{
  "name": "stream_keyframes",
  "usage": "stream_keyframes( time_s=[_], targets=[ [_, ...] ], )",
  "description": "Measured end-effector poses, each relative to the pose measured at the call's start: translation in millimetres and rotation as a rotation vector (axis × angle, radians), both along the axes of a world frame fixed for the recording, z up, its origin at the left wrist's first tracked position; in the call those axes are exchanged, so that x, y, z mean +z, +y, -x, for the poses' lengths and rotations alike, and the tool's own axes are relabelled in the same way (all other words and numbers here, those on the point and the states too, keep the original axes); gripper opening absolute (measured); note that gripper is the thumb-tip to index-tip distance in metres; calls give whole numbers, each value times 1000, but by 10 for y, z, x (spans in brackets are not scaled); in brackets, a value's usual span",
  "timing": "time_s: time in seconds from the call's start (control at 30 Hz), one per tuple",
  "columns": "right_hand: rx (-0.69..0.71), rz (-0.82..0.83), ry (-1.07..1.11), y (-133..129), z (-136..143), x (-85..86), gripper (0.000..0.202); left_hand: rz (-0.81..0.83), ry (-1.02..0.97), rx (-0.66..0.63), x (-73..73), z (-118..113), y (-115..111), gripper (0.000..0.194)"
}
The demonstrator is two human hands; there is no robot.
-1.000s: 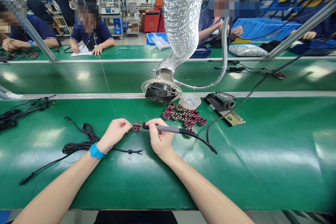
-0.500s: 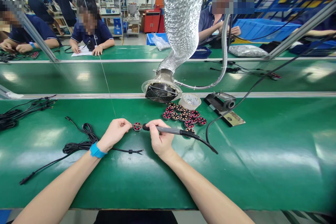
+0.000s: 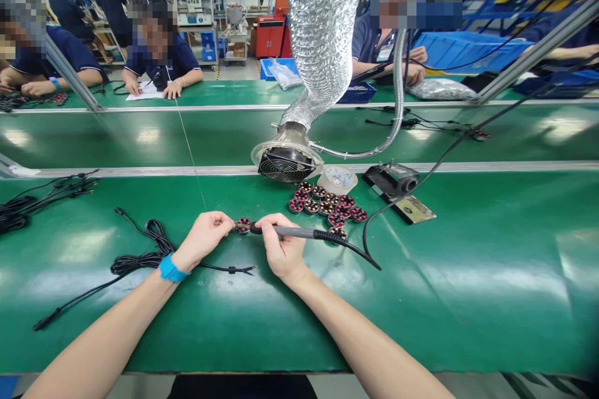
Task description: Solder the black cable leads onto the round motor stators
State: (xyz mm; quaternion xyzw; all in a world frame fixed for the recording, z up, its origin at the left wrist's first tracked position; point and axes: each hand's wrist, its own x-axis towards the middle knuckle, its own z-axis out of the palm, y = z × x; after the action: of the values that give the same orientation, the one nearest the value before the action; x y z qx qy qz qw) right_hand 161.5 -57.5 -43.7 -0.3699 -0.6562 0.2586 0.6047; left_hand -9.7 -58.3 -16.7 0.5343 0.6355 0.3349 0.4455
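Observation:
My right hand (image 3: pixel 283 248) is closed around the grey handle of a soldering iron (image 3: pixel 294 232). Its tip points left and reaches a small round coil part (image 3: pixel 243 225) with red and black windings, flat on the green bench. At the part's left edge, my left hand (image 3: pixel 209 235) pinches the end of a thin solder wire (image 3: pixel 191 153) that runs down from above. The exact contact at the tip is too small to make out. Beneath my left wrist lies a coiled black cable (image 3: pixel 148 257), its split end close to the part.
Several similar coil parts (image 3: pixel 326 204) sit right of the iron, by a tape roll (image 3: pixel 337 179). A fume duct (image 3: pixel 287 159) hangs over the bench. An iron stand (image 3: pixel 397 190) is at right, more black cables (image 3: pixel 28 206) at left. Co-workers sit across the bench.
The soldering iron and my right hand have shifted slightly left over the coil part. My left hand stays in place. A co-worker's hands at the far right have lowered.

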Motion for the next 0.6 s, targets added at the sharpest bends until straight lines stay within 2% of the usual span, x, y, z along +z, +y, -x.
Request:
stream_keyframes(
  time_s=[0.2,0.6],
  targets=[
    [-22,62,58,-9,-9,-12,25,-2,6,-16,-47,19,9,24],
    [-21,41,78,19,-20,-50,24,11,6,-26,-40,25,7,24]
  ],
)
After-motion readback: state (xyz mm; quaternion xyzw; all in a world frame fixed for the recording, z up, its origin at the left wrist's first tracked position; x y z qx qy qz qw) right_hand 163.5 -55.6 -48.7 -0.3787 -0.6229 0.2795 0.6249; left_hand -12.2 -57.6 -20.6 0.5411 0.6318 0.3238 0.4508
